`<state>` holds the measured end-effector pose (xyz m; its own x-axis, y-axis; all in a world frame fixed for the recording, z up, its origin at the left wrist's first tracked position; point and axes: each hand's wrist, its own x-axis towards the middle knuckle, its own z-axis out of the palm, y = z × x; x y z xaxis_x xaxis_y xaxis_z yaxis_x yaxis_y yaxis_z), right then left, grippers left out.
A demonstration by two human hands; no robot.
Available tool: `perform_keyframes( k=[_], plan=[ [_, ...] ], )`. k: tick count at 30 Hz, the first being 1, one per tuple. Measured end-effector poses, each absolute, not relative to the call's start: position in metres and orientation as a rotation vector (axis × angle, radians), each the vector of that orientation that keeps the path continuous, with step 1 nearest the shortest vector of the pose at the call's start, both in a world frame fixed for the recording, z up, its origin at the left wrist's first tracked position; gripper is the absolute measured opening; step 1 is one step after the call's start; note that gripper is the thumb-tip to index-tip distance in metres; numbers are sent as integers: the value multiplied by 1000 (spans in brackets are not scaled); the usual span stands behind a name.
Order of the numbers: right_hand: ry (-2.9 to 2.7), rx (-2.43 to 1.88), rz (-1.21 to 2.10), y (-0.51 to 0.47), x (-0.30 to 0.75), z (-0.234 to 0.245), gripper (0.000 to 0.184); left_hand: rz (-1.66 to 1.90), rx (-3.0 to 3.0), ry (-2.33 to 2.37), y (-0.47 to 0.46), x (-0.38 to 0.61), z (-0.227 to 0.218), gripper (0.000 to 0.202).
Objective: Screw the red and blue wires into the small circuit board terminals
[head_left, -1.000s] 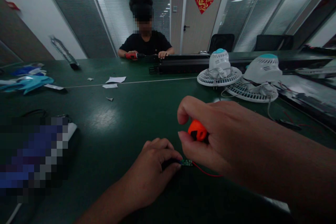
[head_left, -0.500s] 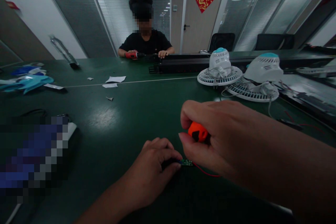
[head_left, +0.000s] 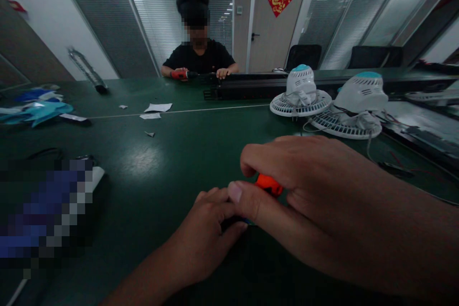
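Two hands engaged: right hand [head_left: 308, 191] clenched round orange tool [head_left: 268, 184], against left hand [head_left: 210, 232] pinching small part [head_left: 234, 223]; probably fastening, needing steady alignment.

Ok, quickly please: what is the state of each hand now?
Left hand: curled, fingertips pinching a small dark part on the table.
Right hand: closed around the orange tool handle.

White fan [head_left: 300, 87] and second fan [head_left: 360, 100] lie on green table [head_left: 150, 162]; paper scraps [head_left: 158, 107]; a person [head_left: 199, 57] sits opposite
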<state>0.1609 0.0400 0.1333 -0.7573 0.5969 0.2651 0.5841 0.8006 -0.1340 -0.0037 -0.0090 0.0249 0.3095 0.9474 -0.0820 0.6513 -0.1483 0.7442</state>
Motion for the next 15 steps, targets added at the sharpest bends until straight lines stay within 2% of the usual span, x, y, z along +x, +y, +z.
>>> perform_keyframes(
  k=[3, 5, 10, 15],
  plan=[
    [-2701, -907, 106, 42, 161, 133, 43, 550, 1898, 1436, -10, -4, 23, 21],
    [-2715, -881, 121, 43, 161, 133, 44, 545, 1897, 1468, -10, -4, 22, 19],
    [-2723, -904, 49, 43, 159, 130, 17, 502, 1934, 1493, -9, -3, 24, 19],
    [-2726, -924, 59, 41, 159, 130, 11, 466, 1920, 1508, -8, -3, 29, 18]
  ],
)
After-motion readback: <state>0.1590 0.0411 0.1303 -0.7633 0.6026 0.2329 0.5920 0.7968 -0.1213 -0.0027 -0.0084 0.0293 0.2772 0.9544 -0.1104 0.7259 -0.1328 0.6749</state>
